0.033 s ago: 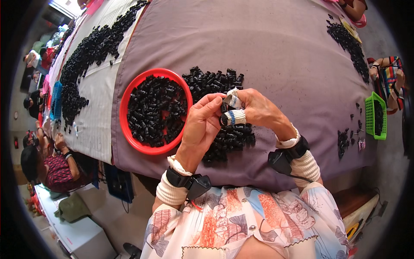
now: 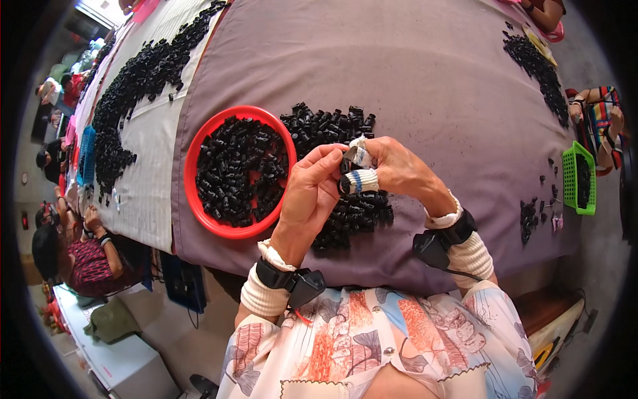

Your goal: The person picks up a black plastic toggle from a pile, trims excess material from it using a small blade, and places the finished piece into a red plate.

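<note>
Red plastic basin (image 2: 190,169) to the left of the hands, close to the left forearm, well filled with black parts (image 2: 236,169); bits of its red floor show between them. Loose heap (image 2: 325,126) of similar parts lies on the mauve cloth (image 2: 452,100), just beyond the hands and partly beneath them.

Hands: brought together over the heap. Left hand (image 2: 309,189) has its thumb and fingers drawn in, apparently pinching a small dark piece (image 2: 345,184) that lies between the two sets of fingertips. Right hand (image 2: 402,166) meets it from the other side, thumb and forefinger wrapped in white finger covers (image 2: 363,180) with blue stripes. Greyish edge visible by the right thumb; too small to identify. Whether the right fingers are clamped on anything: cannot tell.

Progress (judgement): one piece appears to be in hand, work on it not finished. Basin and heap both hold many pieces, so plenty seems left on either reading; which of the two is the finished lot cannot be told, the pieces looking alike at this size.

Farther out, right of the right hand: small scatter (image 2: 528,223) of dark parts, then a green basket (image 2: 569,183) with dark contents.
</note>
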`<state>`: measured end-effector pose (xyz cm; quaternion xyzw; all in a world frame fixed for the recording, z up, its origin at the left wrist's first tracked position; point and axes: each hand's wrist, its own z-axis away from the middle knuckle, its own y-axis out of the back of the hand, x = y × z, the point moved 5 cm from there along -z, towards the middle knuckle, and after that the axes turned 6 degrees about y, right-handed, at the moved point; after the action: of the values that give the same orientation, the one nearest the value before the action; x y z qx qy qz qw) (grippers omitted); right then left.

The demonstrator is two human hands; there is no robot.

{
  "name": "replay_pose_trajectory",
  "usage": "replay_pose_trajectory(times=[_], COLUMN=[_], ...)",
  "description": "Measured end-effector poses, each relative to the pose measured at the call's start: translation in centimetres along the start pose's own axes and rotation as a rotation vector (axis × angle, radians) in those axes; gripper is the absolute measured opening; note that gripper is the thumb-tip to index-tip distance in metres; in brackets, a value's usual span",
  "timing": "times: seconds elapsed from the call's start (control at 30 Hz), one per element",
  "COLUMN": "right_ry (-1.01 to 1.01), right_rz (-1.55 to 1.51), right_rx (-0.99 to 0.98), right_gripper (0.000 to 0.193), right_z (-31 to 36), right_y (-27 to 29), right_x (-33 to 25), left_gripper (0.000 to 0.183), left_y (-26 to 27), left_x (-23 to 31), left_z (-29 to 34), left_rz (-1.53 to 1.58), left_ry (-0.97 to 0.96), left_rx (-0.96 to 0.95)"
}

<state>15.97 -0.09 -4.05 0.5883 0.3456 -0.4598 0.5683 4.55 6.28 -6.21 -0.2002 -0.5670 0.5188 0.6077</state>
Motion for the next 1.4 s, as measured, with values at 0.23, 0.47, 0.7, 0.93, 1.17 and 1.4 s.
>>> replay_pose_trajectory(times=[0.23,0.47,0.7,0.93,1.17,1.4], right_ry=[0.067,0.030,0.034,0.022,0.154,0.144], right_rz=[0.000,-0.030,-0.031,-0.066,-0.011,0.002], right_rx=[0.031,0.033,0.018,0.070,-0.001,-0.038], right_gripper=[0.035,0.041,0.042,0.039,0.032,0.032], right_z=[0.3,0.0,0.4,0.9,0.7,1.4], right_y=[-0.1,0.2,-0.3,0.2,0.1,-1.0], right_x=[0.1,-0.2,0.5,0.8,-0.1,0.1], left_gripper=[0.017,0.016,0.016,0.016,0.016,0.017], left_y=[-0.9,-0.3,-0.5,-1.1,-1.0,0.8], left_x=[0.2,0.3,-0.1,-0.4,-0.2,3.4], left_z=[0.2,-0.1,0.4,-0.3,0.0,1.4], left_rz=[-0.067,-0.045,-0.065,-0.041,-0.146,-0.224], left_ry=[-0.021,-0.011,-0.018,0.008,-0.005,-0.223], left_rx=[0.104,0.110,0.106,0.076,0.150,0.164])
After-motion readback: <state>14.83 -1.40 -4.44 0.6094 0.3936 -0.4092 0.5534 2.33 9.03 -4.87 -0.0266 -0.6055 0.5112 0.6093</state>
